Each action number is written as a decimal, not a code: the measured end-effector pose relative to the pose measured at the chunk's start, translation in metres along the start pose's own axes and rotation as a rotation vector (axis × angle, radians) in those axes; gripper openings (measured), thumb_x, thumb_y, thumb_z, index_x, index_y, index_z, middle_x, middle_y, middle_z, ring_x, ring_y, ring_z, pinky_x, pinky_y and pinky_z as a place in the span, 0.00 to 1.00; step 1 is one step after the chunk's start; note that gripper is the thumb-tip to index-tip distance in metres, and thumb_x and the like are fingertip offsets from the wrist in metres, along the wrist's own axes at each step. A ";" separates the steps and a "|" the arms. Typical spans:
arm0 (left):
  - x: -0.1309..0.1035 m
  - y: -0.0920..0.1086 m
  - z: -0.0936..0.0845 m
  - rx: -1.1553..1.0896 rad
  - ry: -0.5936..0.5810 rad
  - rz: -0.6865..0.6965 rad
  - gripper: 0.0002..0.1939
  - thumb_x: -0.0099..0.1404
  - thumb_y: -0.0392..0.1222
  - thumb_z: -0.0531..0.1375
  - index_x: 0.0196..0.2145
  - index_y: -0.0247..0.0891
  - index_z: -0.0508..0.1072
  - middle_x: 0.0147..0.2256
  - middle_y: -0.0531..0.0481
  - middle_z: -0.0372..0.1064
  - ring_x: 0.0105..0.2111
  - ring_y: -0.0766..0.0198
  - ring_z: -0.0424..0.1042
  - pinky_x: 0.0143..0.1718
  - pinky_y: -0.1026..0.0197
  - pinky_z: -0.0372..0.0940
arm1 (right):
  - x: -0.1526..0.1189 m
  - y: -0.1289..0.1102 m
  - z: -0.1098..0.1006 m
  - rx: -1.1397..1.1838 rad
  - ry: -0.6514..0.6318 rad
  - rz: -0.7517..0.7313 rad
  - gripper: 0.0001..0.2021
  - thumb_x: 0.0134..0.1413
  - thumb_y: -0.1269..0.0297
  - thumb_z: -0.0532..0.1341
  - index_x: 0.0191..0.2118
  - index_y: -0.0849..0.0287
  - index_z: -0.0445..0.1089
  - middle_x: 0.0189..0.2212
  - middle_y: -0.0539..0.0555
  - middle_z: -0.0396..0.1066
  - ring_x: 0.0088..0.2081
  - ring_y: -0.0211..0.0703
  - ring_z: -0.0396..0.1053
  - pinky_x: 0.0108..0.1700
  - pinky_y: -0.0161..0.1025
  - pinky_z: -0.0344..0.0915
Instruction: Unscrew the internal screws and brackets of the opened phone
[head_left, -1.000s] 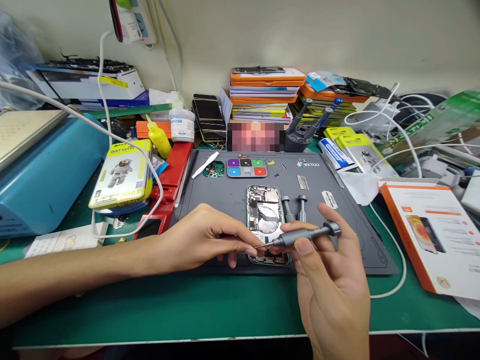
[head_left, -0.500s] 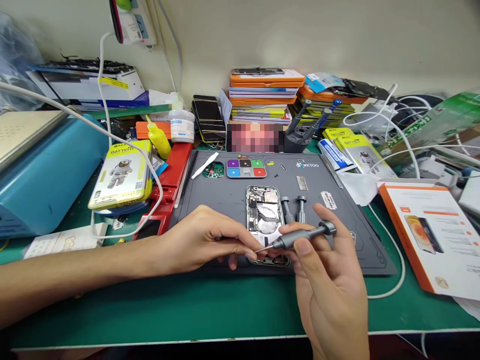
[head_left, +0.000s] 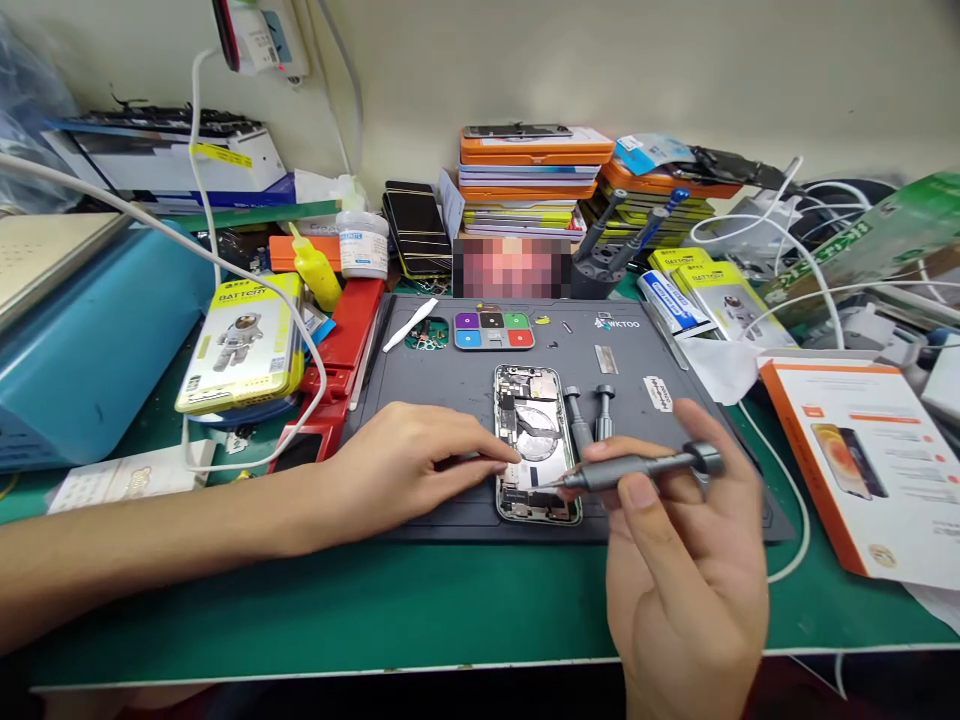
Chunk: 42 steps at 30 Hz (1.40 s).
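Note:
A grey precision screwdriver (head_left: 637, 470) is held in my right hand (head_left: 686, 570), gripped between thumb and fingers. Its thin tip points left, over the lower part of an opened phone (head_left: 551, 420). The phone lies upright on the grey mat, with its boards, a round coil and metal parts exposed. My left hand (head_left: 420, 465) reaches in from the left, thumb and index finger brought together at the phone's left side. Anything between those fingertips is too small or hidden to make out. Two more grey screwdrivers (head_left: 604, 412) lie right of the phone.
On the grey work mat (head_left: 450, 400) are a colored screw tray (head_left: 493, 332), a white spudger (head_left: 410, 325) and a razor blade (head_left: 658, 393). Battery boxes (head_left: 244, 340) and a red tool (head_left: 349, 340) stand left. A phone box (head_left: 862, 460) and white cables are on the right.
My left fingertips have parted from the screwdriver tip and moved up to the phone's left side. My right hand has shifted right with the screwdriver, uncovering the phone's lower end.

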<state>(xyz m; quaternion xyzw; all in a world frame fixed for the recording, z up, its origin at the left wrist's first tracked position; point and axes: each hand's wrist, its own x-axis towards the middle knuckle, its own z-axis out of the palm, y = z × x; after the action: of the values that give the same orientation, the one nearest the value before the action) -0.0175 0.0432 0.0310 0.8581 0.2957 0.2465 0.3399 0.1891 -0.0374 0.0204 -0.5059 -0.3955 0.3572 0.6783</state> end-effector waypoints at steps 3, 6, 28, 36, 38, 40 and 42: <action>-0.003 -0.002 0.003 0.257 -0.002 0.066 0.13 0.80 0.39 0.57 0.53 0.38 0.82 0.47 0.48 0.83 0.45 0.58 0.81 0.46 0.60 0.71 | 0.003 0.000 0.002 -0.248 0.066 -0.273 0.31 0.66 0.69 0.68 0.69 0.40 0.61 0.54 0.54 0.73 0.46 0.43 0.78 0.49 0.45 0.78; -0.006 -0.001 0.004 0.389 0.015 0.118 0.14 0.81 0.40 0.55 0.53 0.39 0.81 0.48 0.48 0.82 0.43 0.58 0.80 0.41 0.59 0.70 | 0.011 0.005 0.001 -0.467 -0.028 -0.475 0.34 0.65 0.73 0.67 0.69 0.39 0.60 0.60 0.57 0.67 0.46 0.45 0.78 0.48 0.48 0.79; -0.007 -0.003 0.005 0.543 -0.045 0.158 0.14 0.82 0.42 0.55 0.53 0.46 0.81 0.49 0.54 0.80 0.39 0.60 0.79 0.31 0.58 0.65 | 0.017 0.027 0.002 -0.663 -0.292 -0.598 0.38 0.69 0.77 0.63 0.76 0.45 0.49 0.62 0.66 0.73 0.57 0.51 0.80 0.46 0.46 0.86; -0.010 -0.004 0.007 0.573 -0.044 0.164 0.14 0.82 0.43 0.55 0.53 0.46 0.81 0.49 0.54 0.80 0.39 0.59 0.78 0.31 0.58 0.65 | 0.017 0.028 0.001 -0.649 -0.293 -0.579 0.38 0.69 0.76 0.63 0.76 0.43 0.50 0.67 0.67 0.69 0.57 0.52 0.81 0.47 0.47 0.86; -0.010 -0.004 0.007 0.571 -0.043 0.162 0.14 0.82 0.43 0.54 0.53 0.46 0.81 0.49 0.54 0.80 0.40 0.59 0.78 0.31 0.58 0.66 | 0.017 0.028 0.002 -0.647 -0.292 -0.578 0.38 0.69 0.76 0.63 0.76 0.43 0.50 0.67 0.67 0.69 0.58 0.52 0.80 0.47 0.47 0.86; -0.009 -0.005 0.007 0.568 -0.040 0.161 0.15 0.82 0.42 0.54 0.53 0.46 0.81 0.49 0.54 0.80 0.40 0.60 0.78 0.31 0.58 0.66 | 0.017 0.029 0.002 -0.650 -0.291 -0.582 0.38 0.69 0.76 0.63 0.76 0.44 0.50 0.67 0.67 0.69 0.58 0.52 0.80 0.48 0.47 0.86; -0.009 -0.005 0.007 0.566 -0.038 0.161 0.15 0.82 0.42 0.54 0.53 0.46 0.81 0.49 0.54 0.80 0.39 0.60 0.78 0.32 0.58 0.67 | 0.017 0.029 0.001 -0.658 -0.294 -0.587 0.38 0.69 0.77 0.63 0.76 0.45 0.49 0.68 0.66 0.69 0.57 0.50 0.81 0.50 0.48 0.86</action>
<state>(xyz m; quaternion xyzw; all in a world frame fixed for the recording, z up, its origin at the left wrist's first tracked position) -0.0207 0.0373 0.0207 0.9440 0.2771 0.1643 0.0718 0.1926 -0.0151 -0.0044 -0.5049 -0.7064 0.0735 0.4906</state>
